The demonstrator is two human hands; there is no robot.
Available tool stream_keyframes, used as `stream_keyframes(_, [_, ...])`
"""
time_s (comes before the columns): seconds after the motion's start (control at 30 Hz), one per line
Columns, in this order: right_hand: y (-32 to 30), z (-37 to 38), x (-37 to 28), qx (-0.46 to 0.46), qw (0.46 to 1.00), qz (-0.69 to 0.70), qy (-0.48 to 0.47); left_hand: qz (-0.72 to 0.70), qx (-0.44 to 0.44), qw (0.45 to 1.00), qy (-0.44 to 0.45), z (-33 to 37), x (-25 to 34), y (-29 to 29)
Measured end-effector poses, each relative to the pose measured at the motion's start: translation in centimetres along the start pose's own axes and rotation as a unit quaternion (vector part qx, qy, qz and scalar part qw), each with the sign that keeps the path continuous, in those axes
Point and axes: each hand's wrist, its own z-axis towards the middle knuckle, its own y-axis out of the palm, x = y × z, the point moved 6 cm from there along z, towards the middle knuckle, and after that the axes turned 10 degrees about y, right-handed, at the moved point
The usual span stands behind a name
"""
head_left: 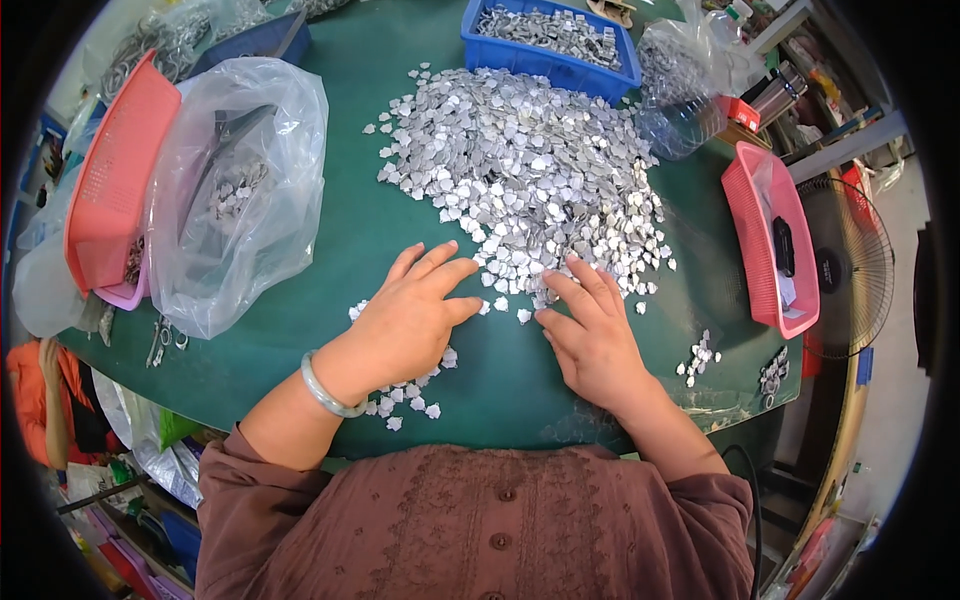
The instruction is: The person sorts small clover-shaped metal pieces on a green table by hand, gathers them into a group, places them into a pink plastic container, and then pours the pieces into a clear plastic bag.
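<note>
A large heap of small flat silvery metal pieces [530, 160] with notched edges spreads over the green table. My left hand [405, 318] is held palm down at the heap's near left side, fingers stretched and apart, with nothing visible in it. A pale bangle [322, 388] circles that wrist. Below and beside it lies a smaller scatter of the same pieces [415, 390], partly covered by the hand. My right hand [598, 345] rests at the heap's near edge, its fingers spread and the tips at the closest pieces. Its palm side is hidden.
A clear plastic bag [285, 225] with pieces inside stands left, beside a tilted pink basket [110, 190]. Behind the heap sits a blue bin [625, 70] of metal parts. At right are another pink basket [742, 215], a fan [850, 270] and a few loose pieces [699, 358]. Scissors [158, 340] lie left.
</note>
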Motion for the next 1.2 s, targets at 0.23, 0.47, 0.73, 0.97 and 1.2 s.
stream_keyframes(0.23, [0.3, 0.2, -0.7, 0.038, 0.999, 0.013, 0.001, -0.044, 0.068, 0.997, 0.004, -0.1, -0.5, -0.6])
stream_keyframes(0.47, [0.8, 0.6, -1.2, -0.022, 1.000, 0.011, -0.009, -0.042, 0.041, 0.998, 0.011, 0.0, 0.0, -0.4])
stream_keyframes(0.73, [1.1, 1.6, -1.7, -0.047, 0.999, 0.005, -0.012, -0.056, 0.030, 0.998, 0.009, 0.3, -0.2, -0.5])
stream_keyframes(0.97, [1.2, 2.7, -2.1, -0.025, 1.000, 0.001, -0.015, -0.022, 0.048, 0.998, -0.027, 0.7, -1.1, -0.4])
stream_keyframes(1.2, [1.4, 4.9, -1.1, 0.055, 0.998, 0.001, 0.001, -0.034, 0.049, 0.998, 0.011, 0.5, -0.5, -0.5])
